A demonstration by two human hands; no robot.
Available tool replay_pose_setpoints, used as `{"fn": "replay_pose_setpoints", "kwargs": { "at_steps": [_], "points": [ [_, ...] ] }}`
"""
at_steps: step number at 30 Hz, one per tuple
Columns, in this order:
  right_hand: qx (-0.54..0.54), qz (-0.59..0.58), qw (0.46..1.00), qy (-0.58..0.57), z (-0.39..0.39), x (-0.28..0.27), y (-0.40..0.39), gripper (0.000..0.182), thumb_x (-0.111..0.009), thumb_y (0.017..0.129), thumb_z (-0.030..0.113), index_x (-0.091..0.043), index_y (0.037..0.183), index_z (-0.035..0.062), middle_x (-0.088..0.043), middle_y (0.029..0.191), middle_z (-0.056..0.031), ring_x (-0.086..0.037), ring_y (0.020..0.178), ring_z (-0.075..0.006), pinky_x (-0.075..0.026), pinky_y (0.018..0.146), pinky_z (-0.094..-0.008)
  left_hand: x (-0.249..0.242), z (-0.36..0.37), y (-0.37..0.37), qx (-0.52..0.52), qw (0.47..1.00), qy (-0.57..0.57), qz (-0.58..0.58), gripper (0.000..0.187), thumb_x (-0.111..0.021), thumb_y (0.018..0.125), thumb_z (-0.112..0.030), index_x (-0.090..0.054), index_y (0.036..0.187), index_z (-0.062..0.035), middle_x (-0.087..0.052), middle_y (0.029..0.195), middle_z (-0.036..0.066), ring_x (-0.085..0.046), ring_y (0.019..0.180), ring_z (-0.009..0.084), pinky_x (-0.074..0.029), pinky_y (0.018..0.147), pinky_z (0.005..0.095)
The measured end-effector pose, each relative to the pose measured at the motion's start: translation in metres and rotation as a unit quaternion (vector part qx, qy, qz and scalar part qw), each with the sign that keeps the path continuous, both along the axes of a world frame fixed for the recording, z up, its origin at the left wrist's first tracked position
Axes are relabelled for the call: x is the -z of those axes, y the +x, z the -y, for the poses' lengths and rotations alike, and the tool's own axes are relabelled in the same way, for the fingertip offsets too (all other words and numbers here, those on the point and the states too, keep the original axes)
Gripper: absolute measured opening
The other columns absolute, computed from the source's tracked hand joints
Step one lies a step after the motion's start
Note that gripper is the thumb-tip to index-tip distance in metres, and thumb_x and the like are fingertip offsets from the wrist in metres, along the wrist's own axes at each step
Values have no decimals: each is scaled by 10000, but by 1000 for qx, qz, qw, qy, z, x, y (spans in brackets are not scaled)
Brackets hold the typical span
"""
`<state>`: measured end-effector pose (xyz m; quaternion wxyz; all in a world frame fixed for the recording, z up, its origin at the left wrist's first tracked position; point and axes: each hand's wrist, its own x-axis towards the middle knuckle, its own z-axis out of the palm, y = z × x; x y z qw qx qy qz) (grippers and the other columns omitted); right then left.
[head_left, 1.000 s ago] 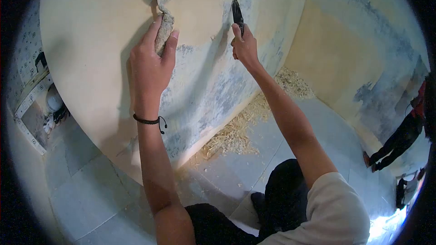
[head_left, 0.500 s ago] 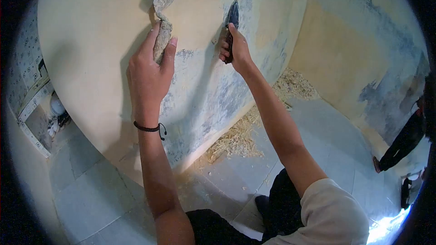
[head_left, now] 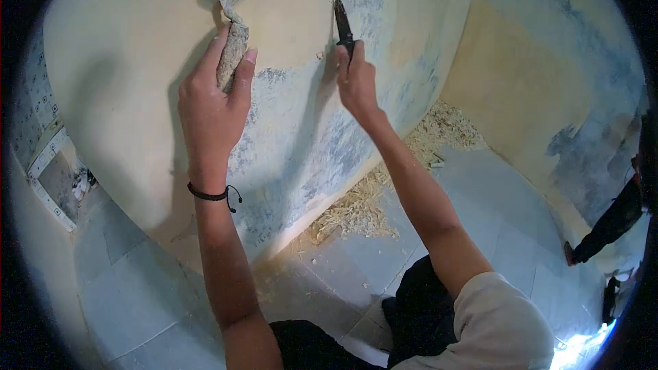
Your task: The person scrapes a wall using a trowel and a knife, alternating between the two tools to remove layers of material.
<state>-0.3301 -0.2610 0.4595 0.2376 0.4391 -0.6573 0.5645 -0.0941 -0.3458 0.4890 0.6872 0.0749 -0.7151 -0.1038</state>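
My left hand [head_left: 216, 106] is wrapped round the crusted handle of a trowel [head_left: 235, 51], whose smeared blade points up and runs out of view at the top edge. In my right hand [head_left: 358, 82] is a dark knife [head_left: 344, 22], its blade tip up at the wall [head_left: 288, 34]. The thumb and a finger press on the knife's handle; most of the handle is hidden. Cream paint covers the left of this wall, while pale blue-grey patches show below and right of the knife.
Paint scrapings [head_left: 360, 216] lie in a heap along the wall's foot on grey floor tiles [head_left: 473, 199]. A second patchy wall [head_left: 541, 75] meets the first at the right. A person's dark-trousered leg [head_left: 603, 233] is at far right, and a tiled niche [head_left: 51, 178] at far left.
The knife has turned, its tip now leaning left, and my right-hand grip has shifted lower with the back of the hand towards me. My left hand and trowel appear slightly further left.
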Motion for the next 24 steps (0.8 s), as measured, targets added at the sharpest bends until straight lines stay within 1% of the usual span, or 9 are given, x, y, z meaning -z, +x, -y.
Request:
{"fn": "replay_pose_setpoints", "kwargs": {
  "at_steps": [2,5,6,9,13,14,18,21,24],
  "points": [
    [-8,68,997,-21,-4,-6,-12,347,-432,1023,380,-425,1010,34,-593,653,-195,-624,588,-370,-455,526,-444,0,-1,1,-5,1000,-4,9,430,-650,902,-280,-607,1226,-1,-688,1028,209,-681,942,340,-522,814,385],
    [36,-49,998,4,-1,-1,-2,368,-438,1018,385,-434,994,18,-598,691,-258,-609,643,-462,-444,542,-482,0,0,0,-15,1000,-24,4,434,-655,900,-268,-604,1224,15,-688,1033,211,-684,944,321,-517,832,372],
    [20,-59,998,-11,2,2,9,375,-435,1018,390,-447,995,16,-597,690,-261,-606,637,-466,-439,531,-483,0,1,-1,-18,999,-33,0,435,-656,900,-264,-603,1224,20,-688,1034,211,-686,945,313,-515,838,367],
    [22,-49,998,30,-8,-17,2,328,-443,1015,316,-418,1031,-10,-581,678,-313,-593,695,-519,-447,596,-553,-2,-4,1,-17,1000,-17,7,436,-661,899,-250,-601,1231,25,-692,1044,201,-688,947,278,-511,848,353],
    [-18,-73,997,3,2,-20,23,333,-448,1012,315,-425,1028,-17,-582,675,-315,-593,673,-516,-445,590,-556,-1,-1,-3,-6,1000,-14,-12,439,-667,897,-242,-599,1235,30,-695,1048,195,-689,954,258,-511,845,342],
    [-18,-79,996,23,-2,-23,27,333,-450,1009,313,-430,1027,-19,-589,693,-318,-590,709,-529,-449,605,-557,-2,-1,-3,-9,1000,-16,-13,440,-668,897,-241,-598,1235,31,-695,1050,194,-689,952,258,-511,845,341],
    [-14,63,997,-49,14,-22,-3,350,-437,1009,338,-451,1007,-12,-610,729,-308,-600,724,-519,-450,600,-552,-4,0,-2,-9,1000,-15,-9,445,-669,896,-238,-593,1240,33,-695,1055,189,-687,946,254,-510,846,335],
    [-9,-46,999,10,-1,-15,19,352,-436,1008,343,-462,1008,-8,-608,721,-308,-607,719,-510,-453,593,-548,-4,-4,2,-18,1000,1,1,445,-668,897,-235,-591,1242,35,-698,1048,184,-687,932,248,-511,843,331],
    [1,-16,999,-32,-2,-22,1,327,-460,1002,325,-456,1005,-1,-590,693,-310,-592,702,-519,-449,583,-549,-3,-2,2,-3,1000,-12,-5,446,-665,900,-243,-592,1241,35,-700,1035,181,-687,922,245,-512,838,328]
  ]
}}
